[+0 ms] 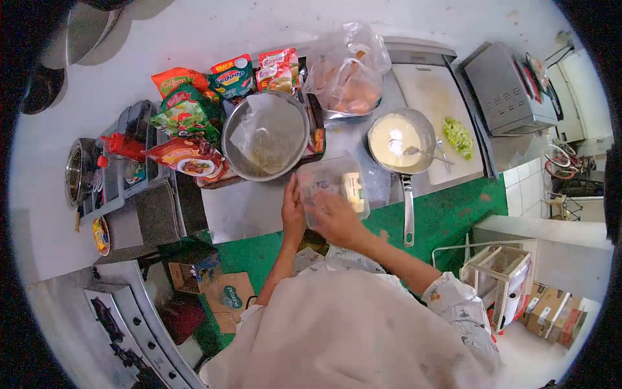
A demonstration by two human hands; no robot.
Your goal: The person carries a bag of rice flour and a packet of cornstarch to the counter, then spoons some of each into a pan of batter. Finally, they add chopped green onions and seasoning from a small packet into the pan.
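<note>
My left hand (293, 212) grips the left side of a clear plastic container (334, 170) at the counter's front edge. A pale yellow and white packet (354, 191) shows at the container's right side. My right hand (335, 217) is over the container's near half, slightly blurred, so its fingers are hard to make out. Just behind stands a metal bowl (295, 136) with a clear plastic bag (253, 126) in it. To the right, a saucepan (408, 185) holds a pale creamy mixture (392, 136) and a spoon (413, 150).
Seasoning packets (233, 76) stand at the back left. A plastic bag of eggs (355, 91) sits behind the container. Chopped greens (458, 137) lie on a white cutting board (424, 91), beside a grey oven-like appliance (508, 91). A gas stove (133, 330) is at lower left.
</note>
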